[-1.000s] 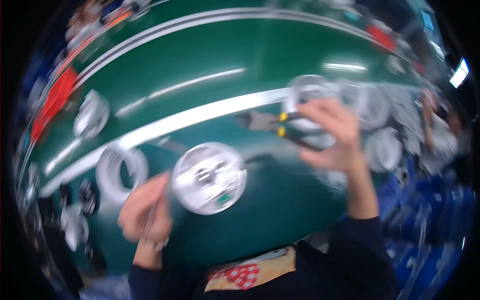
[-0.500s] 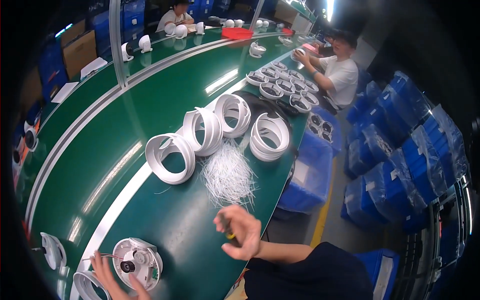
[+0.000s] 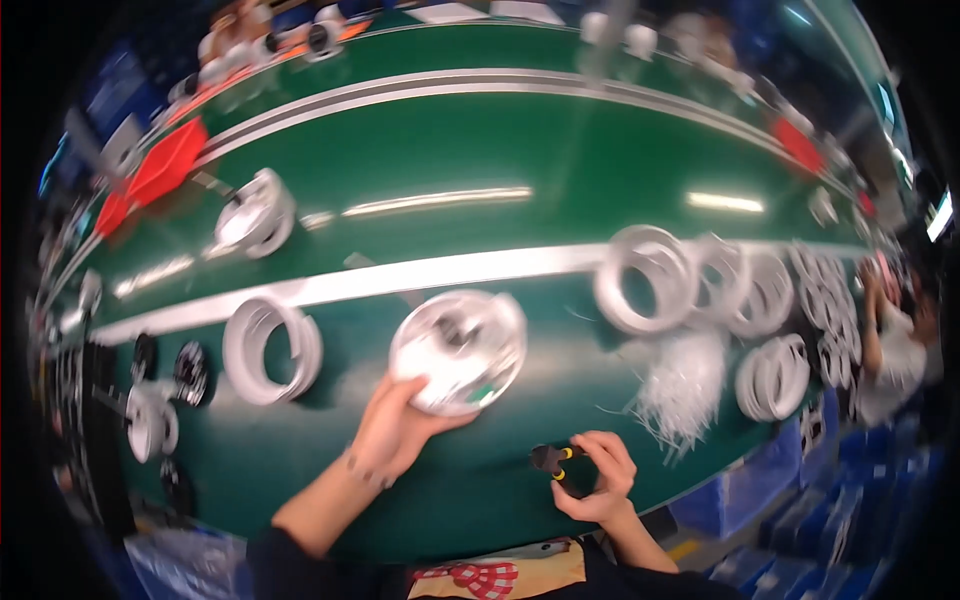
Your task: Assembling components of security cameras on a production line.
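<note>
My left hand (image 3: 392, 432) grips the lower left edge of a round white camera housing (image 3: 470, 350), thumb along its rim. The housing's open inside faces up, with parts blurred by motion and a bit of green circuit board at the lower edge. To its right, my right hand (image 3: 605, 475) holds small cutting pliers (image 3: 548, 460) with black and yellow handles. Their handles are spread and the head points left, apart from the housing. A white ring-shaped cover (image 3: 262, 350) lies left of the housing. A heap of thin white strips, like cable ties (image 3: 685, 385), lies right of my right hand.
More white rings (image 3: 645, 280) stand beyond the heap. Another white housing (image 3: 258, 215) sits on the green bench past the pale strip. Red trays (image 3: 168, 160) are at the far left. A co-worker (image 3: 895, 350) sits at the right, near blue bins (image 3: 720, 500).
The view has swung left. My left hand, earlier with fingers spread beside the housing, now grips it. The pliers in my right hand now show their head and spread handles.
</note>
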Demonstrator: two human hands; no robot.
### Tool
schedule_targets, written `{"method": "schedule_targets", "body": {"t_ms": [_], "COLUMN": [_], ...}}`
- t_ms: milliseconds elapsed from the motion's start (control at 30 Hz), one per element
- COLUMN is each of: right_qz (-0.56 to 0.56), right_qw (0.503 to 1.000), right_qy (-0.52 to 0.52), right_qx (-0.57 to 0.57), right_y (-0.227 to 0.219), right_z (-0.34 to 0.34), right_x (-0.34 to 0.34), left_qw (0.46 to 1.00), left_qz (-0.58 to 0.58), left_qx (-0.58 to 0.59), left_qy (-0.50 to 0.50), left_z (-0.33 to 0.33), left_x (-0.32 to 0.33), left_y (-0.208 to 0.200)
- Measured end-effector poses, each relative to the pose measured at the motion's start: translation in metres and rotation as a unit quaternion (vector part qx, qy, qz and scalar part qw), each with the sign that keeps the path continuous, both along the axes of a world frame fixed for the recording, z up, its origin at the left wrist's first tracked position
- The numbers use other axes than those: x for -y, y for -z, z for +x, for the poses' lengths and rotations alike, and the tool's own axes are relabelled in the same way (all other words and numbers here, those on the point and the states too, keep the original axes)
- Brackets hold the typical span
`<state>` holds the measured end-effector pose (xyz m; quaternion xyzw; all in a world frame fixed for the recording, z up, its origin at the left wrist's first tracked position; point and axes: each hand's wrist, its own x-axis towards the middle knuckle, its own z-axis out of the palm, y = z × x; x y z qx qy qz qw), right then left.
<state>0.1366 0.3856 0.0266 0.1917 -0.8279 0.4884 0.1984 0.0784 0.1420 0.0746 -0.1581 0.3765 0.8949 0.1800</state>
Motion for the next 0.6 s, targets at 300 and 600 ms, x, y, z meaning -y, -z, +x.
{"method": "schedule_targets", "body": {"t_ms": [300,600], "right_qz": [0.208,0.198], "right_qw": [0.969,0.975], "right_qy": [-0.132,-0.099], "right_qx": [-0.002,0.005], "right_y": [-0.001,0.001], "right_z": [0.002,-0.006], "right_x": [0.026,0.013], "left_qw": [0.987,0.709], "left_qz": [-0.049,-0.629], "left_qx": [-0.097,-0.217], "left_qy": [-0.122,-0.232], "left_z": [-0.191,-0.175], "left_x": [-0.024,0.139], "left_y": [0.038,-0.009]}}
